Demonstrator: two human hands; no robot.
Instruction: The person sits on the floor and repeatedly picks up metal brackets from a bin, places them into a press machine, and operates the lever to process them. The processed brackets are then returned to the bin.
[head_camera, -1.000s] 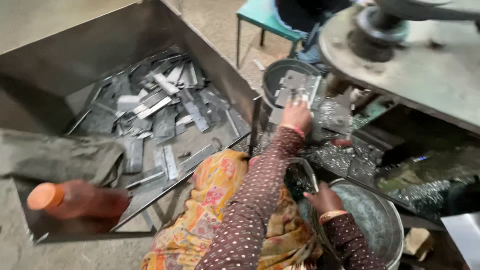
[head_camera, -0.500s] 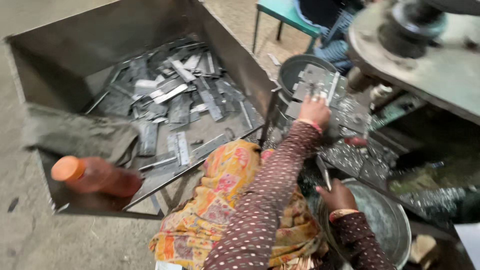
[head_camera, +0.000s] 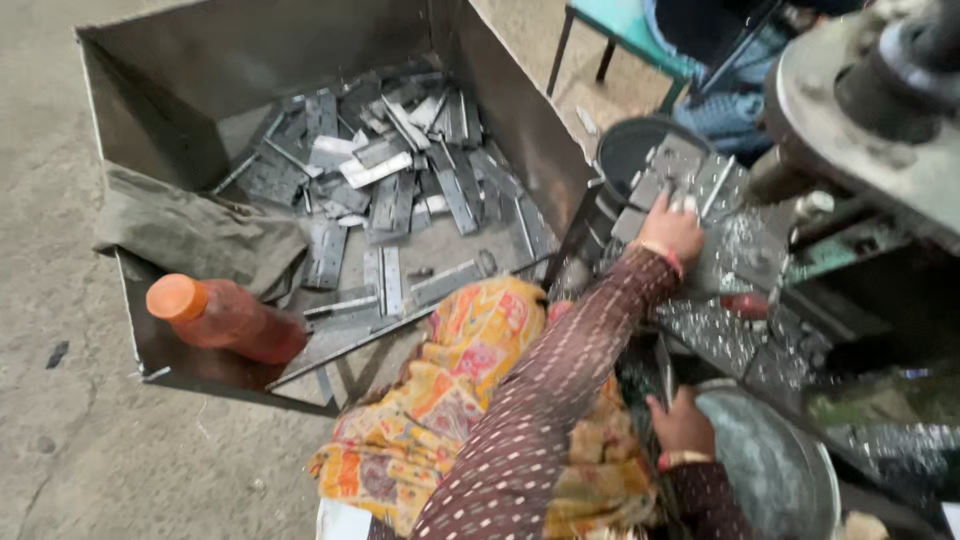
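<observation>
A heap of flat grey metal plates (head_camera: 690, 175) is piled on the machine's work surface (head_camera: 740, 330), partly over the rim of a dark round bucket (head_camera: 625, 150). The left hand (head_camera: 672, 232) is laid on this heap, fingers spread and pressed down on the plates; whether any single plate is gripped cannot be told. The arm is covered by a brown dotted sleeve (head_camera: 560, 390), and a red bangle is seen at the wrist.

The right hand (head_camera: 683, 425) is held lower, near the person's lap, closed around a thin metal strip (head_camera: 665, 368) that stands upright out of the fist. Just beside it, a round metal basin (head_camera: 775, 465) is placed, with its rim close to the knuckles. The two hands are kept well apart, one above the other in the view.

The surface around the heap is strewn with shiny metal shavings (head_camera: 730, 345). Above it, a heavy grey machine (head_camera: 865, 110) is seen at the upper right.

To the left, a large open sheet-metal bin (head_camera: 200, 70) is set on the concrete floor (head_camera: 60, 430), and many more plates of the same kind are scattered inside it. A grey-green cloth (head_camera: 190, 235) is draped over its near edge, and an orange plastic bottle (head_camera: 225, 318) is laid on its side there. A yellow and orange patterned garment (head_camera: 440, 410) is spread over the lap. A teal stool (head_camera: 620, 25) stands beyond.
</observation>
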